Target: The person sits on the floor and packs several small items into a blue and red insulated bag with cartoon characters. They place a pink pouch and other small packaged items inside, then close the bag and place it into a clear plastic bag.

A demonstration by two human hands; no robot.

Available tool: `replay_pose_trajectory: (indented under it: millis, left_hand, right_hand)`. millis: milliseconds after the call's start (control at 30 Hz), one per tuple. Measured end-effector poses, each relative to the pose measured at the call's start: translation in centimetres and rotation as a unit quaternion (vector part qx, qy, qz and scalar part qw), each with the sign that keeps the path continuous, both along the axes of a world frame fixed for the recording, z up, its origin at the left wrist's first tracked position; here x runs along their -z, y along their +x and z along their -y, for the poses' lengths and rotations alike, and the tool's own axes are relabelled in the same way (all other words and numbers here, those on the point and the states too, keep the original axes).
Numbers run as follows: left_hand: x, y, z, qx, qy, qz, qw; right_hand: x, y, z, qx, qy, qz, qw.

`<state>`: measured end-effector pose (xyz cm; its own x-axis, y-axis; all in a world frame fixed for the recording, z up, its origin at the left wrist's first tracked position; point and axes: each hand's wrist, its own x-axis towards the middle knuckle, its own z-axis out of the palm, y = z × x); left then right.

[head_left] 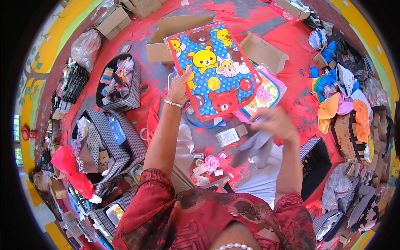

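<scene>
No legible txt; blurry print on sm. white box point(227, 137).

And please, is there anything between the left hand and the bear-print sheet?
Nothing visible is: the left hand directly holds the bear-print sheet at its left edge, the thumb over its front.

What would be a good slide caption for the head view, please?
Left hand gripping a red-edged, bear-patterned sheet, a blurred grey item at the right hand.

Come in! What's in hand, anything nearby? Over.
Left hand: gripping blue bear-printed rectangular sheet, red-bordered. Right hand: blurred, at limp grey cloth, grip unclear. Open brown cardboard box partly behind sheet.
</scene>
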<state>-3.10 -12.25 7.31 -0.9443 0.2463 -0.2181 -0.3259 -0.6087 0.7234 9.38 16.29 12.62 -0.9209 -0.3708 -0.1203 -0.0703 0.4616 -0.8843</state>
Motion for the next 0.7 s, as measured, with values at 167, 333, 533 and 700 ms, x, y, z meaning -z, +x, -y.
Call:
replay_pose_trajectory:
  millis: [167, 333, 533, 700]
  left_hand:
    - [-0.4, 1.2, -1.4, 0.043, -0.026, -0.001, 0.999]
    - [0.2, 4.5, -5.6, 0.152, -0.097, -0.019, 0.983]
    - [0.4, 6.4, -6.0, 0.256, -0.106, -0.057, 0.959]
    - [-0.5, 5.7, -5.2, 0.21, -0.141, 0.011, 0.967]
  right_hand:
    - [-2.2, -1.3, -3.9, 0.38, -0.374, -0.137, 0.835]
    - [-1.4, -1.4, 4.1, 0.231, -0.24, -0.211, 0.919]
    - [2.0, -3.4, 3.9, 0.208, 0.122, -0.437, 0.867]
    - [3.5, -5.1, -5.3, 0.518, -0.246, -0.126, 0.809]
